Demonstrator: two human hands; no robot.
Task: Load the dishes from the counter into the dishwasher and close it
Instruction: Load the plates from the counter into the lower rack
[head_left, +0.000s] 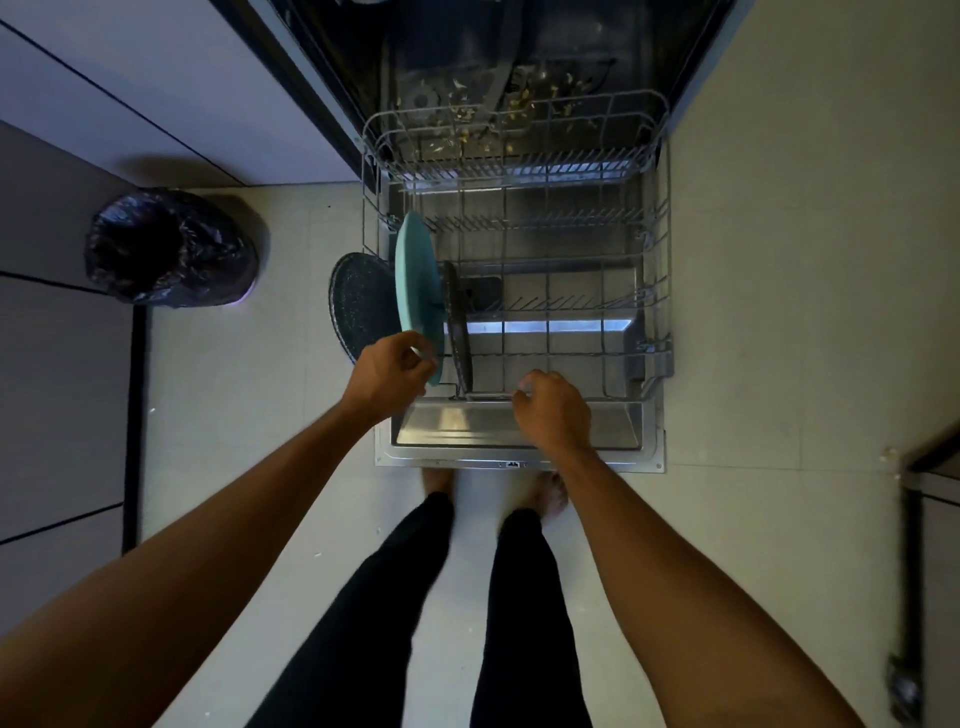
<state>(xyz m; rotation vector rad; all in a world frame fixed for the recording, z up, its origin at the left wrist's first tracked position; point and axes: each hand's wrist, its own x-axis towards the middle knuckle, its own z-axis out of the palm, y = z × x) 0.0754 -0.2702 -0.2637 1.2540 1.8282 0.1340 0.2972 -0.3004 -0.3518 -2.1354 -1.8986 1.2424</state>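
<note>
The dishwasher stands open, its door flat and the lower wire rack pulled out over it. A teal plate stands on edge at the rack's left side. My left hand pinches its near rim. A dark speckled plate leans just left of it, at the rack's outer edge. Another dark dish stands on edge right of the teal plate. My right hand hovers with curled fingers at the rack's front edge, and I cannot tell whether it grips the wire.
A bin lined with a black bag stands on the pale floor at the left, beside grey cabinet fronts. Food scraps litter the dishwasher tub. My legs and bare feet are just before the door. A dark cabinet edge is at the right.
</note>
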